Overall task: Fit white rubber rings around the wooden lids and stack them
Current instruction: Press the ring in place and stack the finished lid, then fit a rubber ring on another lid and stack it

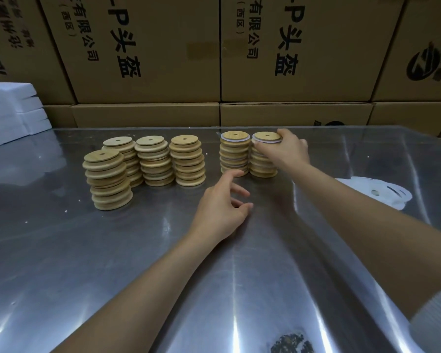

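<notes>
We see the right hand in the upper middle of the frame, fingers curled around the topmost round wooden lid with its white rubber ring, setting it on the right-hand stack of ringed lids. We judge the grip stays at the rim so the lid can be squared over those beneath. Just left of it, touching or nearly so, stands a second stack of ringed lids; white edges show between its discs.

The left hand hovers low over the shiny metal table at centre frame, fingers loosely spread and holding nothing, seemingly ready to steady the stacks or reach for the next lid.

Further left, four stacks of bare pale wooden lids wait, kept apart from the finished ones, we think, so the two sorts do not mix. At the right edge lies a heap of loose white rubber rings, close to the working hand. Brown cardboard boxes wall off the back.
</notes>
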Demonstrator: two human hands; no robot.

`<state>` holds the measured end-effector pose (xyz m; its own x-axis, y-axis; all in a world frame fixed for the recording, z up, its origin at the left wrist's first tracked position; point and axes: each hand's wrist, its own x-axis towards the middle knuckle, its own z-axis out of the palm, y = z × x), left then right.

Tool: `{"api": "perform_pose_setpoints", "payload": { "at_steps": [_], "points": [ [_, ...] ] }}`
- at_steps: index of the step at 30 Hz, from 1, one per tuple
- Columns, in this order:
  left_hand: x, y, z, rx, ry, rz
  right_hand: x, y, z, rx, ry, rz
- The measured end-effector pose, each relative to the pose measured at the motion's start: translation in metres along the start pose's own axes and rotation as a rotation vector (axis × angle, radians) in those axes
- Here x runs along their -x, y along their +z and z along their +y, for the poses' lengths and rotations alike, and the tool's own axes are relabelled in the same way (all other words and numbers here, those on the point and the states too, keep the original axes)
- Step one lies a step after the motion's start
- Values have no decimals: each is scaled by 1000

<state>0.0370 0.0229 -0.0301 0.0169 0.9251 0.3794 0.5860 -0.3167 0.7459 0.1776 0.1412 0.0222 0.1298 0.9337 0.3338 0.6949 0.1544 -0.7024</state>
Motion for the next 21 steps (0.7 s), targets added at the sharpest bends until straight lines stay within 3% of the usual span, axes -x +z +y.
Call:
{"api": "perform_pose_setpoints", "payload": {
  "at_steps": [7, 11, 15, 18, 21],
  "points": [
    [1, -2, -1, -47, 33, 27, 23, 0, 15, -127, -1, 79],
    [2, -12, 1, -244, 121, 90, 54, -5, 31, -50, -51, 33],
    [0, -34, 3, -540, 210, 268, 80, -19, 45, 127, -59, -34],
    [-3, -57, 1, -797, 68, 362, 94, -31, 52, 283, -14, -91],
    [-1, -85, -7, -891, -158, 458, 105, -39, 58, 437, -2, -103]
  ]
}}
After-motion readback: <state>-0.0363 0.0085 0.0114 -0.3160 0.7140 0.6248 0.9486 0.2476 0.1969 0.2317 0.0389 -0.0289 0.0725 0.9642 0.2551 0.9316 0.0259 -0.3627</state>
